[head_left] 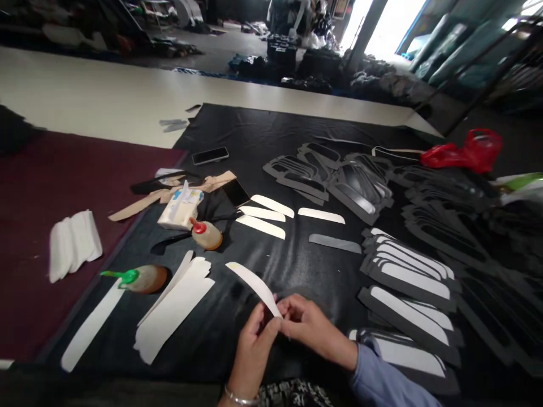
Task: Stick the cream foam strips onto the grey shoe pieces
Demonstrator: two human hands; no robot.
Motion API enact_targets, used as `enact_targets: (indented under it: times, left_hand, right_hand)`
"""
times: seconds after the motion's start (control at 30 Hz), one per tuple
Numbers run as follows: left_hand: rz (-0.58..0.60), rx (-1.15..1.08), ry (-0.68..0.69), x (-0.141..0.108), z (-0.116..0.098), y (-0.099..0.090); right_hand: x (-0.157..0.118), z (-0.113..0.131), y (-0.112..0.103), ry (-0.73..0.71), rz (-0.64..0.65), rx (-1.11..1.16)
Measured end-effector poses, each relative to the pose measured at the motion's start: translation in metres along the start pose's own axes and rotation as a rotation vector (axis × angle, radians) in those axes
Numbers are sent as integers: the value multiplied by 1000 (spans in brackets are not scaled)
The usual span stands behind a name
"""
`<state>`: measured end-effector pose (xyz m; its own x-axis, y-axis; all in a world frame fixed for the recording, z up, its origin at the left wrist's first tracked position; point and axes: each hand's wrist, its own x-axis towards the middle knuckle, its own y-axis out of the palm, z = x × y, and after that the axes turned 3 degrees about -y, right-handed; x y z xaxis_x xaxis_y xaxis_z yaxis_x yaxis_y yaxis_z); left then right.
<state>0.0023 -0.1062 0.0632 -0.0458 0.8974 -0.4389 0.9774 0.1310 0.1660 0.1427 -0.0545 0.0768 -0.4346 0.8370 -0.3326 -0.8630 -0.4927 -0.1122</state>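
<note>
A long, curved white strip [253,281] is pinched at its near end by both my hands, just above the black sheet. My left hand [254,336] wears a bracelet and grips the strip between thumb and fingers. Opposite it, my right hand [307,325] holds the same end, its fingers curled close to the left thumb. To the left lies a fanned stack of white strips [173,314]. Ahead are several single white strips [267,213] and one grey strip [335,243]. Whatever sits between the fingertips beyond the strip's end is hidden.
A green-capped bottle [146,278] lies on its side at left, near a red-capped bottle [206,234] and a tissue pack [181,208]. Dark pieces with white strips [416,280] are stacked at right. A phone [210,155] and a red plastic bag [464,151] are farther off.
</note>
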Motion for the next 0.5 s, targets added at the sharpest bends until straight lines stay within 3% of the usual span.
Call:
enact_targets:
  times: [0.1,0.23,0.3,0.37,0.5]
  left_hand:
    - [22,-192,-140,-3,-10,4]
    - [17,-1,-137,-6,-1,-9]
    - [-14,289,3,-8,8,-20]
    - [-25,616,213,-9,15,-30]
    - [78,1008,575,-17,21,-36]
  right_hand:
    - [-20,-3,21,-49,-63,-53]
    - [-43,-2,26,-41,-42,-385]
    - [-57,4,25,-98,-42,-640]
    - [-68,9,24,-246,-72,-858]
    - [-68,6,23,-535,-140,-1123]
